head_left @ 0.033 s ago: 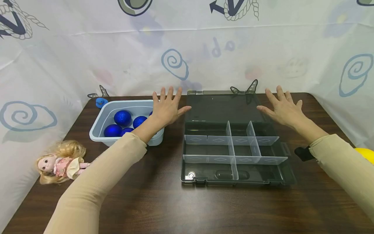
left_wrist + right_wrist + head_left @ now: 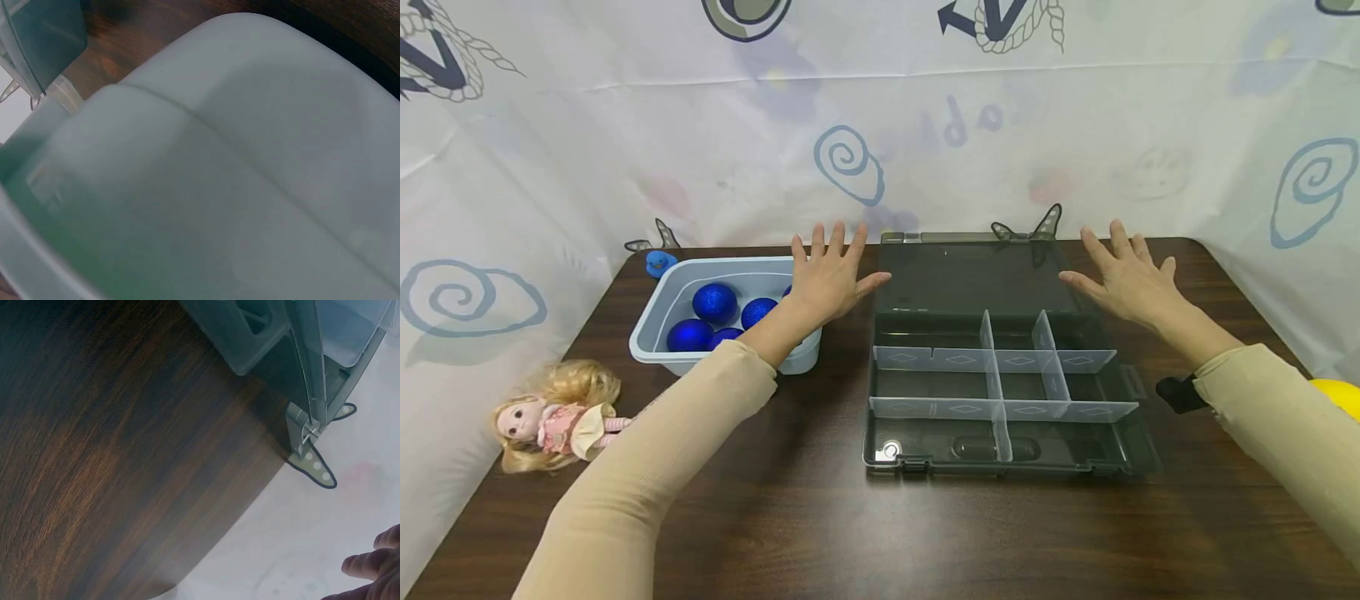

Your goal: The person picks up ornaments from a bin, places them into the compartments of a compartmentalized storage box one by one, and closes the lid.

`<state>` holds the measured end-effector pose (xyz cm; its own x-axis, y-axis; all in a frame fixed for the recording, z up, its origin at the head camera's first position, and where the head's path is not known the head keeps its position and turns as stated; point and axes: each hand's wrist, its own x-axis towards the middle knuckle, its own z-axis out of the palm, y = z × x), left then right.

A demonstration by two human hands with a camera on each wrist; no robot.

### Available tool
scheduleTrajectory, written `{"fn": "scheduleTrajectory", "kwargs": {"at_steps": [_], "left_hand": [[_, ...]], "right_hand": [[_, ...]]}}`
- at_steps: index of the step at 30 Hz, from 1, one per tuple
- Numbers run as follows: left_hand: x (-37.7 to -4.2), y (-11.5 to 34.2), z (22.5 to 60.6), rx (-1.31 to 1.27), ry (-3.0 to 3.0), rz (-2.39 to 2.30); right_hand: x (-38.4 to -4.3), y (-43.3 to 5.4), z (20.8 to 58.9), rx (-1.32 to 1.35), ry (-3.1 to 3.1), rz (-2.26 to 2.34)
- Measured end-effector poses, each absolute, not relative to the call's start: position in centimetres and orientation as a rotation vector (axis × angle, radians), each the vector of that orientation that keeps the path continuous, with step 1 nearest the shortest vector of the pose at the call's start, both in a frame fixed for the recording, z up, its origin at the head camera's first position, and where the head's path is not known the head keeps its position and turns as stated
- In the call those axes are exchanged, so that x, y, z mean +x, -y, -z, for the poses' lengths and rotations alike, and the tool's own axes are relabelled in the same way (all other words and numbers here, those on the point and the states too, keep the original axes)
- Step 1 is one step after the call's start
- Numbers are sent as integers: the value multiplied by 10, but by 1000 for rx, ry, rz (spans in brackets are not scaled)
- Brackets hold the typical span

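Note:
My left hand is spread with straight fingers over the right end of a pale blue plastic tub, holding nothing. Several glittery blue balls lie in the tub, some partly hidden by the arm. To the right stands a dark see-through compartment box, its lid raised at the back and clear dividers parting its inside. My right hand, also spread and holding nothing, is beside the lid's right edge. The tub's wall fills most of the left wrist view; fingers show at the right wrist view's corner.
A blond doll in a pink dress lies at the table's left edge. Behind the tub sits a small blue rubber duck. Something yellow shows at the far right. A patterned white cloth hangs behind the brown table.

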<state>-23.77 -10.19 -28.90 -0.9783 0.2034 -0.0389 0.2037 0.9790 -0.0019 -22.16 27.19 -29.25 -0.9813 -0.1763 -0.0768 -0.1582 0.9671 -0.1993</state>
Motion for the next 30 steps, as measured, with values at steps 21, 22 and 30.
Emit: {"fn": "scheduleTrajectory", "kwargs": {"at_steps": [21, 22, 30], "left_hand": [[-217, 191, 285, 282, -2953, -879], [-218, 195, 289, 268, -2930, -907], [-226, 202, 316, 291, -2982, -788]], "right_hand": [[-178, -340, 340, -416, -2439, 1326], [-177, -342, 344, -417, -2406, 1335], [-177, -338, 356, -413, -2477, 1242]]}}
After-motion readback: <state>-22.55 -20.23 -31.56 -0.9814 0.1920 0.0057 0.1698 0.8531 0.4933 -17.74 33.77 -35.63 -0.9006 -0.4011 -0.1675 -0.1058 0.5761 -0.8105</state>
